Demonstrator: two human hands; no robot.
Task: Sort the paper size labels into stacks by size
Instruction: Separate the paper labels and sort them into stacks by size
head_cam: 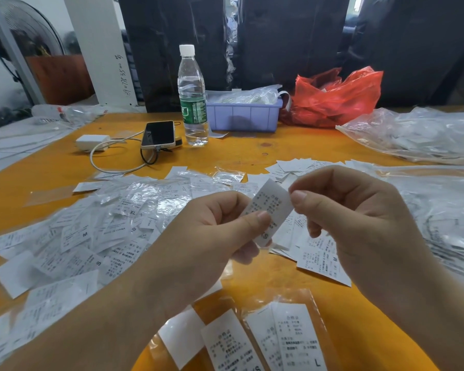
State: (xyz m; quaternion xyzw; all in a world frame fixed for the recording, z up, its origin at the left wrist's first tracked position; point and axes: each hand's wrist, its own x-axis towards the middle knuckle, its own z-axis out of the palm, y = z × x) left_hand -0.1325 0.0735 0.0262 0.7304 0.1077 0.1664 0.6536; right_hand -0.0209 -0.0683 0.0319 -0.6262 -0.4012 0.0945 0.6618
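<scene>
Both hands hold one white paper size label (270, 207) above the orange table (241, 153). My left hand (212, 236) pinches its lower part between thumb and fingers, where an "S" shows. My right hand (354, 210) pinches its upper right corner. A large loose heap of labels and small clear bags (97, 231) covers the table to the left. A small stack with an "M" label on top (322, 258) lies under my right hand. Labels in clear bags, one marked "L" (295, 341), lie at the near edge.
At the back stand a water bottle (193, 97), a phone (158, 135) with charger and cable (93, 141), a purple bin (244, 116) and a red plastic bag (338, 97). Clear plastic bags of labels (418, 135) fill the right side.
</scene>
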